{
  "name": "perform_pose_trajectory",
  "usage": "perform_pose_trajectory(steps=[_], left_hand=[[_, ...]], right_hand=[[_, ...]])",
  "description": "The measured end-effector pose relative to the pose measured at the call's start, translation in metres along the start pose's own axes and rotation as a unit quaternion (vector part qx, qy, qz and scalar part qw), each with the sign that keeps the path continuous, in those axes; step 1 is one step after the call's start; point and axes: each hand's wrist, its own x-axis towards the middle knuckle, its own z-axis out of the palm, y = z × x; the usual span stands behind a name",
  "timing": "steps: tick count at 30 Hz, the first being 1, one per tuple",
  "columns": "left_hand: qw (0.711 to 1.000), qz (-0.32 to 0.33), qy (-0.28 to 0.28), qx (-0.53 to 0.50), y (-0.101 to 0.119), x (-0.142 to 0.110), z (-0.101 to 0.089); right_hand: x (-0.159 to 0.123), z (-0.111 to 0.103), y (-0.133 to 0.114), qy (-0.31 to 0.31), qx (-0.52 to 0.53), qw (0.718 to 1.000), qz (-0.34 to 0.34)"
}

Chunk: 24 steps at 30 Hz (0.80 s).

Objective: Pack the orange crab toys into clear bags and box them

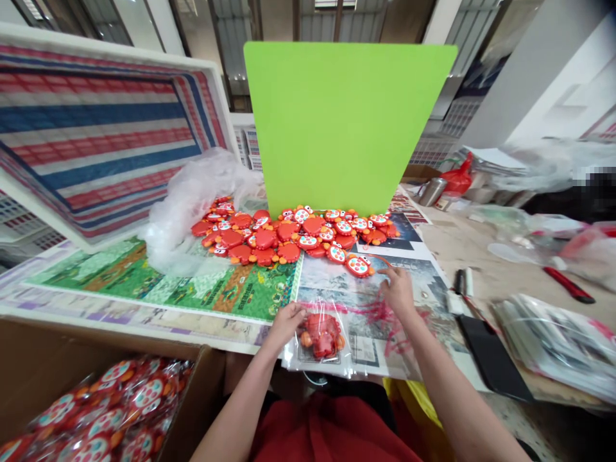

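My left hand (289,322) is closed on the upper left edge of a clear plastic bag (342,359) at the table's front edge. Inside the bag lies a red crab-shaped toy (323,335), plain red side up. To the right, my right hand (398,290) reaches forward, thumb and index finger apart. Its fingertips are beside a crab toy (359,265) with a white, colour-dotted face; I cannot tell whether they touch it. A thin red cord runs near the fingers. Behind, many similar toys form a loose pile (289,232). Pink-red strings (380,312) lie between my hands.
An upright green board (346,128) stands behind the pile. At left are a striped-lined crate (101,141) and crumpled plastic (180,212). A cardboard box (205,378) at lower left holds bagged toys. At right lie a stack of plastic bags (558,340) and a red cutter (568,284).
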Motion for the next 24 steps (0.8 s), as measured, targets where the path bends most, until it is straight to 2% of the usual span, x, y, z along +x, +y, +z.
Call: perform_pose_trajectory(steps=[2, 4, 6, 8, 10, 17, 20, 24], left_hand=[[0.999, -0.016, -0.009, -0.038, 0.005, -0.004, 0.002], [0.998, -0.023, -0.015, -0.059, 0.009, -0.006, 0.004], [0.997, -0.023, -0.013, -0.068, 0.012, -0.007, 0.005], [0.997, -0.031, -0.013, -0.074, 0.013, -0.007, 0.003], [0.996, -0.047, -0.016, -0.077, 0.014, -0.007, -0.001], [0.989, -0.060, -0.029, -0.129, 0.025, -0.011, -0.006], [0.987, -0.045, -0.028, -0.149, 0.032, -0.014, -0.004], [0.985, -0.027, -0.033, -0.170, 0.036, -0.015, -0.004]], right_hand=[[-0.012, 0.005, -0.023, -0.095, 0.135, 0.986, -0.025], [-0.029, 0.014, -0.047, -0.226, 0.272, 0.935, -0.029], [-0.044, 0.022, -0.068, -0.301, 0.373, 0.878, -0.015], [-0.054, 0.028, -0.080, -0.307, 0.429, 0.849, 0.011], [-0.056, 0.029, -0.085, -0.286, 0.455, 0.843, 0.035], [-0.053, 0.018, -0.073, -0.268, 0.519, 0.808, 0.080], [-0.054, 0.017, -0.071, -0.263, 0.512, 0.813, 0.086], [-0.053, 0.013, -0.073, -0.268, 0.489, 0.828, 0.061]])
